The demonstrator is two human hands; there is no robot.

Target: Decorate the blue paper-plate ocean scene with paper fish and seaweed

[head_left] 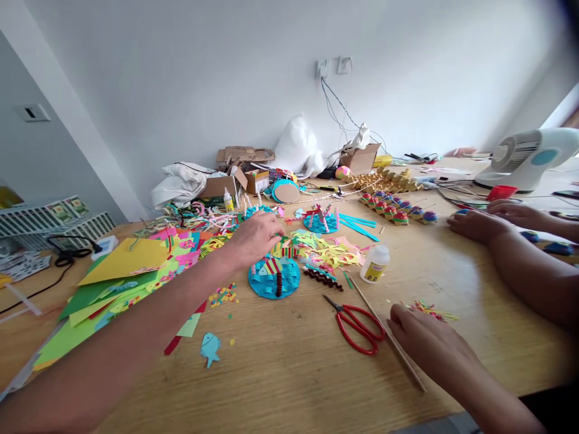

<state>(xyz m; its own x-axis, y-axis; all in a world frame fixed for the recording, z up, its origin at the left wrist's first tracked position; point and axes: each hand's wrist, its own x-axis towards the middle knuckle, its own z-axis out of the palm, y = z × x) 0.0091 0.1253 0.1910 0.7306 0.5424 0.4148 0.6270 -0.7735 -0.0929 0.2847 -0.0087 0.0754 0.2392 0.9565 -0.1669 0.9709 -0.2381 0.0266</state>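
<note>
My left hand (259, 238) reaches over a blue paper disc (274, 288) and is closed in a pinch beside a yellow paper fish with dark red stripes (286, 249). What the fingertips hold is hidden. Another striped paper fish (270, 266) and a dark brown coiled strip (279, 284) stand on the disc. My right hand (427, 334) rests palm down on the table, fingers bent under and mostly out of sight. Beside it lie a thin wooden stick (389, 334) and red-handled scissors (360, 327). A glue bottle (375, 264) stands beyond the stick.
A light blue paper fish (210, 349) lies near the front. Coloured paper sheets (124, 262) spread left; paper scraps (332, 250) lie behind the disc. Another decorated blue disc (321, 222) and painted egg-carton strips (389, 208) are farther back. Another person's hands (482, 226) rest at right, near a white fan (520, 160).
</note>
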